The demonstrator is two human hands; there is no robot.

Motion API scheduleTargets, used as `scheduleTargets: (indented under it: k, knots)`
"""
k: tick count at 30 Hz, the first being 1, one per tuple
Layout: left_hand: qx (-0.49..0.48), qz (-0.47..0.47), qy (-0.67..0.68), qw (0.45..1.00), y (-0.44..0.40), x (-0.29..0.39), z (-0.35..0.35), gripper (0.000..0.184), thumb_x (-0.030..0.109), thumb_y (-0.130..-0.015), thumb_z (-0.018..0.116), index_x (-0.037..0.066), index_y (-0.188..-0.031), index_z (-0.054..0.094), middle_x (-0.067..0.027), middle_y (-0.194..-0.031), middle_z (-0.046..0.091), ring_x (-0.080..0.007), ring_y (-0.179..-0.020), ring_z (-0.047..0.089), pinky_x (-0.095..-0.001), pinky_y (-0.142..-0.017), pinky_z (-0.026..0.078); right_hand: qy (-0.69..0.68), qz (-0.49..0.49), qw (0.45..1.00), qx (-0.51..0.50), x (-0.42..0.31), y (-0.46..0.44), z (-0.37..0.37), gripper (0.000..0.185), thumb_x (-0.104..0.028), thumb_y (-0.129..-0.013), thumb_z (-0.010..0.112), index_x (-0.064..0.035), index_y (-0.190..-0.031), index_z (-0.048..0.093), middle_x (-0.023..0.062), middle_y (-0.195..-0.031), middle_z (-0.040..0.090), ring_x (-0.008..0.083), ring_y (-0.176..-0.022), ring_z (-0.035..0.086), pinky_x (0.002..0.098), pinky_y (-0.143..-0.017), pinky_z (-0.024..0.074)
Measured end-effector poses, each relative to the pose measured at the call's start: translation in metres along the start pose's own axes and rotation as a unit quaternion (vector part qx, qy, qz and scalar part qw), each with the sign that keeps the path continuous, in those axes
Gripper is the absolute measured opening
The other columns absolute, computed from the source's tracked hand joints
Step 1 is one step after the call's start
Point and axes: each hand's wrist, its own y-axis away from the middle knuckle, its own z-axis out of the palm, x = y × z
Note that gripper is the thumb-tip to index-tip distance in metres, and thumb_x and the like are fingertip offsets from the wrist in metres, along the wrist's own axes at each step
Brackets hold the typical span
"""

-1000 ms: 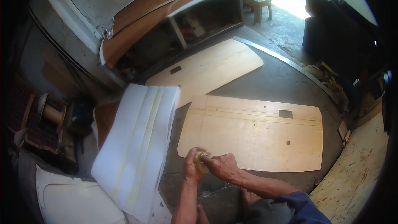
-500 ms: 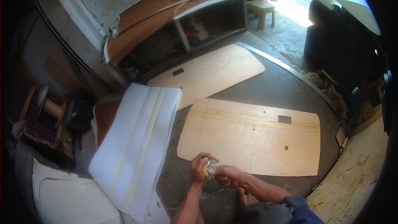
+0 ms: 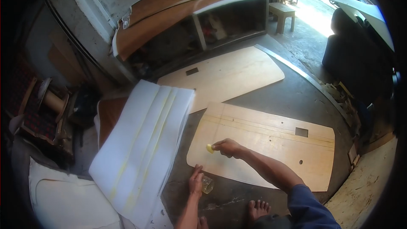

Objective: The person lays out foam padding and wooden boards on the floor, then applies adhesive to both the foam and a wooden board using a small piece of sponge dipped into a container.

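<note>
My left hand (image 3: 196,182) is closed around a clear container (image 3: 207,184) with something pale yellow in it, just off the near left edge of a wooden panel. My right hand (image 3: 229,147) pinches a small yellow piece (image 3: 210,148), perhaps foam or sponge, over the left part of that panel (image 3: 258,157). Whether the piece touches the wood I cannot tell. The panel lies flat on the floor and has a rectangular cutout, several small holes and faint lines along its length.
A similar panel (image 3: 237,74) lies behind. White sheets (image 3: 140,140) with yellow streaks are stacked at left. A low cabinet (image 3: 199,29) draped in brown material stands at the back, a stool (image 3: 281,12) beside it. A board (image 3: 364,191) leans at right.
My hands were together at the clear container and have parted. The right one has moved up over the panel with the yellow piece; the left has dropped slightly with the container.
</note>
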Motion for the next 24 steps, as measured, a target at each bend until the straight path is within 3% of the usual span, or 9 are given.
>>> scheduleTargets:
  k: [1, 4, 7, 10, 12, 17, 20, 22, 24]
  knots:
    - [-0.026, -0.028, 0.048, 0.998, 0.001, 0.003, -0.002, 0.045, 0.005, -0.088, 0.051, 0.000, -0.132, 0.059, -0.0129, -0.158, 0.031, -0.0206, -0.148, 0.023, -0.0308, -0.118, 0.020, 0.037, -0.019, 0.999, 0.021, -0.011, -0.017, -0.005, 0.033, -0.031, -0.093, 0.064, -0.0108, -0.118, 0.071, -0.0035, -0.058, 0.045, 0.0069, -0.045, 0.035, 0.0253, -0.040, 0.0297]
    - [-0.032, -0.017, 0.043, 0.998, 0.004, 0.007, -0.002, 0.049, 0.008, -0.087, 0.050, -0.004, -0.134, 0.056, -0.0160, -0.157, 0.032, -0.0230, -0.148, 0.023, -0.0325, -0.119, 0.018, 0.074, -0.061, 0.989, 0.113, -0.035, -0.088, -0.025, 0.032, -0.032, -0.092, 0.064, -0.0120, -0.115, 0.073, 0.0037, -0.066, 0.061, 0.0129, -0.052, 0.054, 0.0295, -0.048, 0.0430]
    - [-0.026, -0.025, 0.034, 0.999, 0.001, 0.005, -0.008, 0.048, 0.009, -0.088, 0.050, -0.003, -0.134, 0.056, -0.0150, -0.157, 0.032, -0.0223, -0.148, 0.023, -0.0322, -0.119, 0.016, 0.127, -0.048, 0.965, 0.225, -0.039, -0.127, -0.025, 0.032, -0.034, -0.089, 0.066, -0.0106, -0.110, 0.075, 0.0106, -0.104, 0.074, 0.0264, -0.094, 0.071, 0.0342, -0.083, 0.0526]
    - [-0.022, -0.024, 0.042, 0.999, -0.004, -0.003, -0.006, 0.044, 0.008, -0.092, 0.048, -0.001, -0.133, 0.057, -0.0144, -0.153, 0.039, -0.0225, -0.145, 0.032, -0.0314, -0.117, 0.024, 0.338, -0.131, 0.929, 0.076, -0.006, -0.126, 0.013, 0.034, -0.037, -0.087, 0.067, -0.0119, -0.108, 0.075, 0.0112, -0.101, 0.074, 0.0257, -0.093, 0.070, 0.0335, -0.083, 0.0524]
    - [-0.020, -0.039, 0.111, 0.993, -0.005, -0.019, -0.013, 0.049, 0.013, -0.092, 0.044, 0.000, -0.138, 0.052, -0.0076, -0.154, 0.039, -0.0233, -0.120, 0.058, -0.0360, -0.091, 0.053, 0.398, -0.213, 0.892, 0.038, 0.004, -0.127, 0.001, 0.035, -0.040, -0.086, 0.068, -0.0128, -0.107, 0.076, 0.0114, -0.100, 0.074, 0.0250, -0.095, 0.070, 0.0341, -0.084, 0.0520]
    - [-0.003, -0.077, 0.157, 0.985, -0.007, -0.028, -0.013, 0.053, 0.021, -0.094, 0.040, 0.003, -0.144, 0.046, -0.0043, -0.153, 0.040, -0.0266, -0.092, 0.069, -0.0369, -0.073, 0.059, 0.307, -0.060, 0.927, 0.208, -0.023, -0.107, -0.051, 0.030, -0.038, -0.088, 0.063, -0.0163, -0.106, 0.077, 0.0107, -0.093, 0.074, 0.0258, -0.081, 0.072, 0.0388, -0.073, 0.0551]
    - [-0.011, -0.100, 0.171, 0.980, -0.009, -0.015, -0.007, 0.056, 0.026, -0.094, 0.041, 0.004, -0.146, 0.044, -0.0033, -0.153, 0.040, -0.0287, -0.088, 0.069, -0.0370, -0.074, 0.058, 0.497, -0.054, 0.866, 0.005, 0.002, -0.048, 0.009, 0.032, -0.037, -0.085, 0.064, -0.0226, -0.112, 0.074, 0.0136, -0.113, 0.070, 0.0317, -0.107, 0.066, 0.0389, -0.095, 0.0500]
    - [-0.013, -0.122, 0.157, 0.980, -0.006, -0.016, -0.015, 0.058, 0.027, -0.094, 0.041, 0.004, -0.147, 0.042, -0.0028, -0.153, 0.040, -0.0291, -0.088, 0.070, -0.0370, -0.074, 0.058, 0.507, -0.099, 0.856, -0.029, 0.008, -0.044, 0.006, 0.031, -0.037, -0.086, 0.062, -0.0193, -0.108, 0.075, 0.0149, -0.105, 0.072, 0.0320, -0.099, 0.069, 0.0404, -0.087, 0.0533]
    - [-0.026, -0.081, 0.156, 0.984, -0.017, -0.036, -0.022, 0.059, 0.028, -0.093, 0.042, 0.005, -0.147, 0.041, -0.0023, -0.153, 0.041, -0.0296, -0.086, 0.070, -0.0379, -0.075, 0.058, 0.417, -0.112, 0.885, 0.174, -0.010, -0.047, -0.032, 0.019, -0.025, -0.085, 0.061, -0.0190, -0.095, 0.077, 0.0087, -0.089, 0.073, 0.0262, -0.082, 0.071, 0.0393, -0.073, 0.0550]
